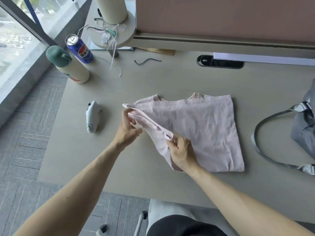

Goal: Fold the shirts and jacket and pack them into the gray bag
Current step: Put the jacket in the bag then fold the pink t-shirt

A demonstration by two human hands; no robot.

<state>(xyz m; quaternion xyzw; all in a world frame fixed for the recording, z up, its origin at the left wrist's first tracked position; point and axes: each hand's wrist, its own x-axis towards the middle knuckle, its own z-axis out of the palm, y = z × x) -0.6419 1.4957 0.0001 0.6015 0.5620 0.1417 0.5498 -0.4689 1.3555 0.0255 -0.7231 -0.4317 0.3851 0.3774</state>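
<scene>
Holding up a fold of the pink shirt (204, 126), I see left hand (127, 128) pinching its far end, right hand (181, 152) curled round the near end. Rest lies flat on the table (153, 82), gray bag (303, 130) apart at right.

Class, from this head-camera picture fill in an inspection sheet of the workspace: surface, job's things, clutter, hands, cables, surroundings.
Surface: beige desk.
Job's things: pink shirt, partly folded, mid-desk; gray bag at the right edge, strap looped on the desk; jacket: nothing seen.
Clutter: Pepsi can, cream bottle with green cap, small white object, all at left.
Hands: left hand and right hand both pinch the shirt's lifted left edge.
Cables: short black cable loose behind the shirt; white cord hanging from a round shelf.
Surroundings: pink partition behind, window and carpet at left.
</scene>
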